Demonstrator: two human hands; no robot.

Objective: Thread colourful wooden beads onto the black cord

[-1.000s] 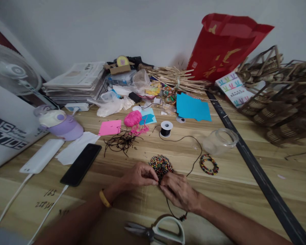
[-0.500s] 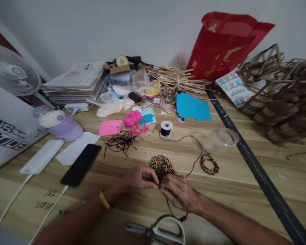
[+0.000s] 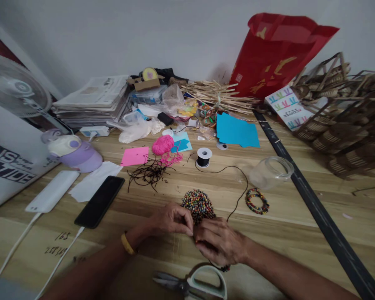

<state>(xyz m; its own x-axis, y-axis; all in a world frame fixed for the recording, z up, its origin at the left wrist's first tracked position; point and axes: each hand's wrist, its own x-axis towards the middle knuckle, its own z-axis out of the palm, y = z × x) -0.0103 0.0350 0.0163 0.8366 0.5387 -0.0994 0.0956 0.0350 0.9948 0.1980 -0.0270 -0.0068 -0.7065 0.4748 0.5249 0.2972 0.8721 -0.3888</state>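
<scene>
The left hand (image 3: 172,221), its grip pressed together, is just beside the right hand (image 3: 221,241), whose grip seems to pinch the black cord (image 3: 234,166), with the bead pile (image 3: 198,204) just beyond toward the far edge of the surface (image 3: 287,250) and the beaded end (image 3: 225,268) trailing toward the near edge.

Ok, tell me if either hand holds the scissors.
No, the scissors lie on the wooden tabletop, apart from the left hand and right hand.

The right hand (image 3: 220,241) has edged back, uncovering more of the bead pile (image 3: 198,204).
</scene>
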